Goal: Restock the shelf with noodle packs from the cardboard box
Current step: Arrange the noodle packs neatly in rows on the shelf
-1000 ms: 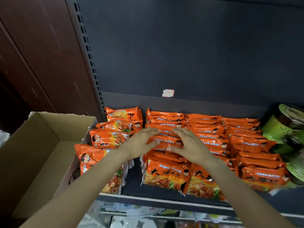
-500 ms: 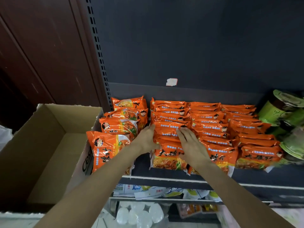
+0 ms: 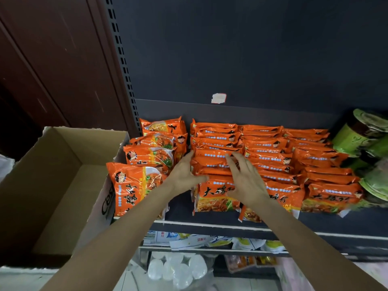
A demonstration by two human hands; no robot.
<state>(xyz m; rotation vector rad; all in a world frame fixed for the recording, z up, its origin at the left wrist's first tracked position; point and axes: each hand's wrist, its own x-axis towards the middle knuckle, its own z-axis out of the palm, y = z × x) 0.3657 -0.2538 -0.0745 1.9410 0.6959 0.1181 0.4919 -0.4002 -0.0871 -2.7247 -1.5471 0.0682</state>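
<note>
- My left hand (image 3: 184,173) lies flat against the left end of the second row of orange noodle packs (image 3: 216,156) on the shelf (image 3: 210,224), fingers stretched along the packs' edges, thumb across a pack lower down. It grips nothing.
- My right hand (image 3: 245,181) rests on top of the same row, fingers (image 3: 231,164) spread wide, palm down; it too holds no pack.
- The packs stand in four rows on the dark shelf, leaning back one behind another. The far left row faces me at a different angle, its front pack (image 3: 134,185) just beside the cardboard box (image 3: 42,185).
- The box sits to the left of the shelf, flaps open; what I see of its inside is bare cardboard.
- Green cup containers (image 3: 357,139) are stacked at the shelf's right end, near the last row.
- White and yellow packets (image 3: 189,240) lie on the lower shelf beneath.
</note>
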